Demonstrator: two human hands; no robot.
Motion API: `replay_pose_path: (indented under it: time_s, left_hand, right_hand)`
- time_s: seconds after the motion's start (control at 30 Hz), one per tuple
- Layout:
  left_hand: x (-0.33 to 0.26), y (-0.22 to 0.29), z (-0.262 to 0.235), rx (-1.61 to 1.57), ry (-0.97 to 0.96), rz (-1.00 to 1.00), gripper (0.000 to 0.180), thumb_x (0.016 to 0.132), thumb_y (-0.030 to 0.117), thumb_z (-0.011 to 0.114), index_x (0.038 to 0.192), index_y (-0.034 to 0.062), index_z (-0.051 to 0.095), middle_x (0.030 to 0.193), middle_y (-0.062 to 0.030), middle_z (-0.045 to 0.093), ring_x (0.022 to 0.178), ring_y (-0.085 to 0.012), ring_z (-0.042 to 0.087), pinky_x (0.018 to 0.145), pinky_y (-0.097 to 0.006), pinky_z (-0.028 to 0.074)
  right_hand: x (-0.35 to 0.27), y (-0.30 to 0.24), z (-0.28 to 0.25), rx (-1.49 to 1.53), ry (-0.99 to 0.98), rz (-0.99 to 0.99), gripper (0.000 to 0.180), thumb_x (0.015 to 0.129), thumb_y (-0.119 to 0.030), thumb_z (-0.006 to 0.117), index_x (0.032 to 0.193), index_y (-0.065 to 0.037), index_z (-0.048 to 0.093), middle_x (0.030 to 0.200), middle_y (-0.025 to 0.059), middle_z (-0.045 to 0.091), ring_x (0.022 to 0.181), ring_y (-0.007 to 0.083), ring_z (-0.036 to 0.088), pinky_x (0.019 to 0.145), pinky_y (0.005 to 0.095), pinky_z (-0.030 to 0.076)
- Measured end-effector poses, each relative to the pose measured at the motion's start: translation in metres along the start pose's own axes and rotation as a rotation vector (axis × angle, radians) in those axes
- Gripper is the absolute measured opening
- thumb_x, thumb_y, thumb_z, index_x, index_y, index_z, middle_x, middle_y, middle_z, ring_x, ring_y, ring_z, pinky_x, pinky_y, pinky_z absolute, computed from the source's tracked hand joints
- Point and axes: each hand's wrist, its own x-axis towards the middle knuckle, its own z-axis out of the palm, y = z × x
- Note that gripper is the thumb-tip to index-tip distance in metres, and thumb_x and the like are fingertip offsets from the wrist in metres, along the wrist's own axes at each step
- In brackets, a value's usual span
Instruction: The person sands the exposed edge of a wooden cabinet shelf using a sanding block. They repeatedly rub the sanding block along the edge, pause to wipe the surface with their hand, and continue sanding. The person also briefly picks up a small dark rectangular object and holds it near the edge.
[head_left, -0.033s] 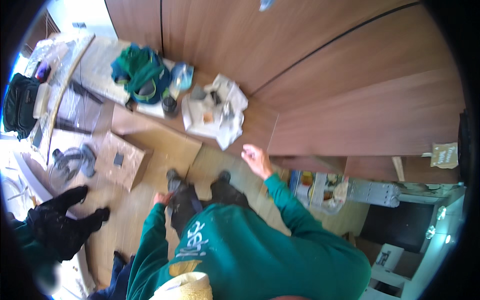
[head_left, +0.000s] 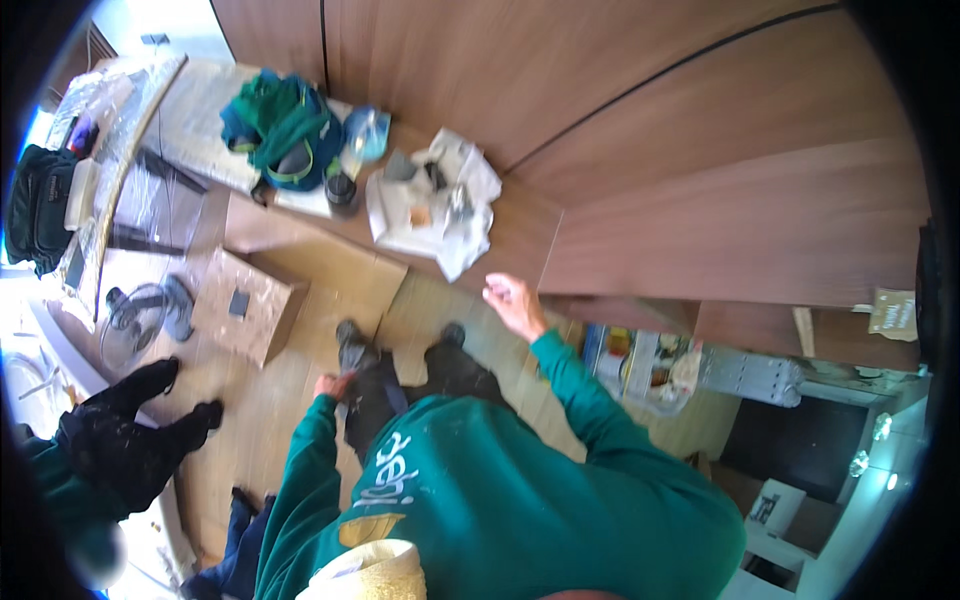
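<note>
My right hand [head_left: 514, 305] is raised in front of me, beside the corner of a brown wooden bench top [head_left: 525, 232]. Its fingers are curled together, and anything between them is too small to make out. Nearest to it on the bench lies a crumpled white sheet [head_left: 398, 218] with a grey piece, a dark item and a small tan square [head_left: 419, 216] on it. Low by my left thigh hangs my left hand [head_left: 331, 384], its fingers partly hidden against the dark trousers [head_left: 368, 405].
A cardboard box [head_left: 235, 305] stands on the floor ahead left, near a fan [head_left: 132, 325]. Another person's dark-clad legs [head_left: 130, 435] are at the left. Green clothing [head_left: 290, 130] and a black-lidded jar [head_left: 341, 190] rest on the bench. At right is a clear plastic bin [head_left: 640, 375].
The whole view has shifted slightly, so the bench and floor things sit a little differently in the picture. Both hands keep nearly the same pose.
</note>
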Motion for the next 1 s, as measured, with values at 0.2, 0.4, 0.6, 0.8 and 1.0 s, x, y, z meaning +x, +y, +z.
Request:
replay_pose_path:
  time_s: [0.2, 0.4, 0.6, 0.8, 1.0]
  left_hand:
    - [-0.099, 0.052, 0.026, -0.077, -0.018, -0.27, 0.09, 0.08, 0.078, 0.062, 0.113, -0.0049, 0.071, 0.118, -0.0303, 0.068, 0.114, -0.0432, 0.066, 0.099, -0.051, 0.051]
    - [-0.212, 0.025, 0.038, -0.527, 0.282, -0.312, 0.06, 0.093, 0.055, 0.063, 0.108, -0.0024, 0.075, 0.096, -0.0226, 0.075, 0.088, -0.0301, 0.074, 0.081, -0.039, 0.056]
    - [-0.288, 0.011, 0.056, -0.827, 0.185, -0.691, 0.056, 0.092, 0.047, 0.069, 0.09, -0.0092, 0.073, 0.075, -0.0147, 0.074, 0.068, -0.019, 0.073, 0.058, -0.03, 0.054]
    - [-0.313, 0.06, 0.076, -1.001, 0.185, -0.804, 0.039, 0.092, 0.036, 0.072, 0.095, -0.0033, 0.074, 0.082, -0.0109, 0.074, 0.071, -0.0174, 0.072, 0.055, -0.029, 0.053]
    - [-0.304, 0.089, 0.075, -0.754, 0.188, -0.707, 0.05, 0.094, 0.041, 0.071, 0.098, -0.0092, 0.072, 0.087, -0.0171, 0.075, 0.076, -0.0226, 0.075, 0.061, -0.033, 0.058]
  right_hand:
    - [0.066, 0.09, 0.054, 0.296, -0.259, 0.362, 0.03, 0.091, -0.025, 0.074, 0.114, -0.005, 0.073, 0.1, 0.0089, 0.075, 0.086, 0.0156, 0.072, 0.072, 0.0288, 0.055]
    - [0.19, 0.227, 0.125, 0.286, -0.04, 0.687, 0.02, 0.083, -0.026, 0.067, 0.084, -0.009, 0.078, 0.079, 0.0098, 0.075, 0.072, 0.0223, 0.072, 0.062, 0.0372, 0.057]
    - [0.307, 0.292, 0.162, -0.081, 0.408, 0.438, 0.031, 0.081, -0.031, 0.071, 0.097, -0.004, 0.075, 0.11, 0.0158, 0.073, 0.101, 0.0346, 0.071, 0.092, 0.0441, 0.055]
    - [0.346, 0.3, 0.175, 0.05, 0.587, 0.452, 0.035, 0.077, -0.028, 0.078, 0.101, -0.002, 0.075, 0.11, 0.0185, 0.074, 0.102, 0.0361, 0.071, 0.093, 0.043, 0.055]
    - [0.327, 0.304, 0.163, 0.465, 0.587, 0.336, 0.024, 0.078, -0.021, 0.08, 0.096, -0.006, 0.077, 0.09, 0.0152, 0.076, 0.086, 0.0281, 0.074, 0.083, 0.0374, 0.057]
